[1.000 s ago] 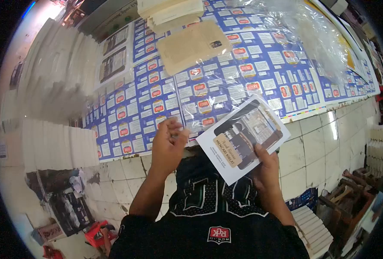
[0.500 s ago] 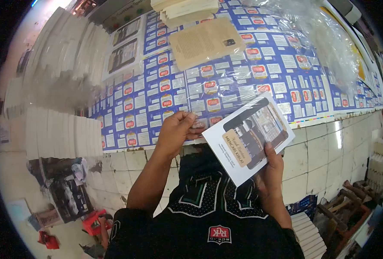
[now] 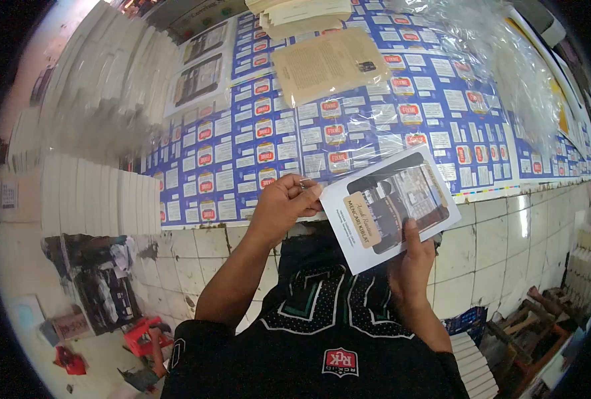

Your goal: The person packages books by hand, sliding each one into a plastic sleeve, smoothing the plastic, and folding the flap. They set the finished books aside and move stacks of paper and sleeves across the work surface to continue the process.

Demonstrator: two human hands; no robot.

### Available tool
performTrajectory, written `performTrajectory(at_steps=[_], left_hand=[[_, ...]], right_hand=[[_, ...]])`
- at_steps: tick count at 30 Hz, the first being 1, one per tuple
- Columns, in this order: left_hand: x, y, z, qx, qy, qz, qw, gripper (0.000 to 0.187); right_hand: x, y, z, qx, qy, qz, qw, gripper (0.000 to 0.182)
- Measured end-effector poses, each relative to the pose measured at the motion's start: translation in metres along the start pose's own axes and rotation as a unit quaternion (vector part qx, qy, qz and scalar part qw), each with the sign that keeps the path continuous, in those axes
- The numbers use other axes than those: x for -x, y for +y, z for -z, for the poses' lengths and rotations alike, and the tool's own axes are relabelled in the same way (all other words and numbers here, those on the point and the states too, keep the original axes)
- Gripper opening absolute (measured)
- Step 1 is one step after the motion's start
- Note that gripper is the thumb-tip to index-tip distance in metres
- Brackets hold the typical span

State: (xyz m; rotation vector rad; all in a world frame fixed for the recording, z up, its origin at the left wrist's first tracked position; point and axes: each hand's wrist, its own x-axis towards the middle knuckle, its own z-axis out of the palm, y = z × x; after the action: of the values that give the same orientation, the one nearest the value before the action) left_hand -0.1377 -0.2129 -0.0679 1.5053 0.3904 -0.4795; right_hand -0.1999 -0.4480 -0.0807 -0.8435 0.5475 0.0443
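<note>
My right hand [image 3: 413, 263] grips a white book [image 3: 397, 206] by its lower right side, thumb on the front cover. The cover carries a dark photo panel and a tan title label. My left hand [image 3: 289, 203] is closed in a pinch at the table's near edge, on what looks like the edge of a clear plastic bag [image 3: 315, 179]. The book's left corner is close to those fingertips. Farther back on the table lies a tan book [image 3: 329, 66], back cover up, under shiny clear plastic.
Blue printed sheets cover the table [image 3: 235, 166]. Tall stacks of books [image 3: 102, 86] stand at the left, some plastic-wrapped. Loose clear plastic [image 3: 522, 73] is heaped at the back right. More books [image 3: 302, 13] are piled at the back. Another person's arm [image 3: 157, 352] shows lower left.
The book in my right hand has tilted flatter and risen slightly. My left hand has shifted a little right, still pinching. The camera view has shifted slightly.
</note>
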Motion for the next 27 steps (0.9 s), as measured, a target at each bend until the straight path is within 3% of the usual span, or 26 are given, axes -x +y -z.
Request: performTrajectory(at_steps=[3, 5, 9, 11, 12, 13, 14, 15, 17, 18, 19, 20, 21, 23, 25, 27], left_hand=[[0.002, 0.000, -0.003, -0.007, -0.021, -0.035, 0.999, 0.029], [0.007, 0.010, -0.007, 0.062, -0.038, 0.036, 0.997, 0.032], [0.008, 0.004, -0.012, 0.096, -0.055, 0.051, 0.993, 0.035], [0.010, 0.003, -0.017, 0.138, -0.002, 0.027, 0.990, 0.037], [0.007, -0.004, -0.020, 0.177, 0.004, -0.007, 0.984, 0.037], [0.007, -0.003, -0.017, 0.179, 0.004, -0.008, 0.984, 0.037], [0.006, -0.001, -0.011, 0.199, 0.007, 0.005, 0.980, 0.036], [0.004, 0.001, -0.007, 0.220, 0.009, 0.018, 0.975, 0.036], [0.007, 0.004, -0.004, 0.163, 0.037, -0.026, 0.986, 0.046], [0.020, 0.020, -0.004, -0.047, 0.046, -0.059, 0.996, 0.056], [0.029, 0.030, -0.005, -0.255, 0.049, -0.091, 0.961, 0.067], [0.036, 0.022, -0.007, -0.403, 0.141, -0.134, 0.894, 0.089], [0.041, 0.018, -0.006, -0.458, 0.167, -0.172, 0.856, 0.098], [0.036, 0.005, -0.003, -0.497, 0.113, -0.268, 0.817, 0.098], [0.034, -0.025, -0.006, -0.496, 0.130, -0.273, 0.814, 0.102], [0.036, -0.043, -0.006, -0.494, 0.147, -0.284, 0.809, 0.106]], right_hand=[[-0.001, 0.000, -0.001, 0.001, -0.010, 0.003, 1.000, 0.046], [-0.003, 0.001, -0.002, -0.037, -0.025, -0.023, 0.999, 0.046], [-0.004, 0.005, -0.024, -0.070, -0.028, -0.014, 0.997, 0.045], [-0.004, 0.005, -0.034, -0.064, -0.009, -0.075, 0.995, 0.045], [0.000, 0.004, -0.040, -0.003, -0.040, -0.104, 0.994, 0.045], [-0.006, 0.003, -0.023, 0.075, -0.173, -0.180, 0.965, 0.046], [-0.007, -0.023, -0.018, 0.263, -0.240, -0.221, 0.908, 0.050], [-0.010, -0.051, -0.012, 0.441, -0.295, -0.250, 0.810, 0.055], [-0.019, -0.067, 0.014, 0.596, -0.174, 0.034, 0.783, 0.064], [-0.020, -0.082, 0.011, 0.645, -0.099, 0.134, 0.746, 0.079], [-0.036, -0.080, 0.019, 0.669, -0.126, 0.307, 0.665, 0.099], [-0.049, -0.080, 0.013, 0.681, -0.158, 0.296, 0.651, 0.107], [-0.059, -0.083, 0.004, 0.692, -0.191, 0.287, 0.634, 0.116], [-0.074, -0.088, -0.012, 0.701, -0.217, 0.291, 0.613, 0.114], [-0.080, -0.086, -0.014, 0.707, -0.253, 0.290, 0.593, 0.112], [-0.084, -0.084, -0.003, 0.695, -0.249, 0.285, 0.612, 0.101]])
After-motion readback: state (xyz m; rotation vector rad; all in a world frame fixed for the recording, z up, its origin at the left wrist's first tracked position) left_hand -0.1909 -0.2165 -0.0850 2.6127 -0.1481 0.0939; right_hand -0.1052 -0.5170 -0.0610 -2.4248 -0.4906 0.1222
